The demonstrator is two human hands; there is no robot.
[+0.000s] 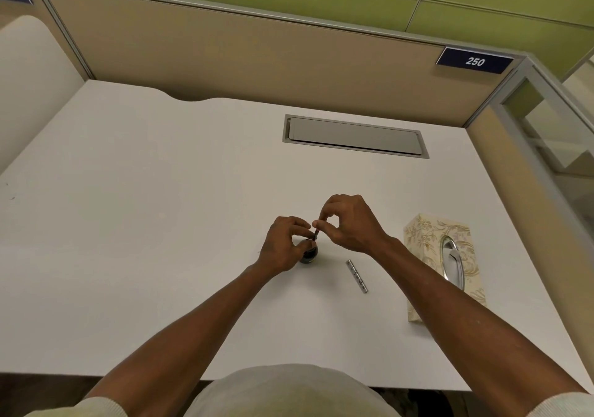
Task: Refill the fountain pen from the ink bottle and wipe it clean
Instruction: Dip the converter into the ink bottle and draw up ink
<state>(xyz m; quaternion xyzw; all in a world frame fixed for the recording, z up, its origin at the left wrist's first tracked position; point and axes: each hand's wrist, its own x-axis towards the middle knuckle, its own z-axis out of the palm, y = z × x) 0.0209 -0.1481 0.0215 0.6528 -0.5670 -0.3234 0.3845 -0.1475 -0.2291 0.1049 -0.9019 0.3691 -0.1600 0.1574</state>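
Observation:
A small dark ink bottle (309,253) stands on the white desk (160,223) near the middle. My left hand (283,246) wraps around its left side and holds it. My right hand (348,223) hovers just above the bottle and pinches the thin dark pen section (316,233) between thumb and fingertips, its lower end at the bottle's mouth. The pen's tip is hidden by my fingers and the bottle. A silver metal pen barrel (356,276) lies flat on the desk to the right of the bottle, apart from both hands.
A floral tissue box (427,240) stands at the right, under my right forearm's far side. A grey cable hatch (353,137) is set into the desk further back. Beige partition walls close the back and right sides.

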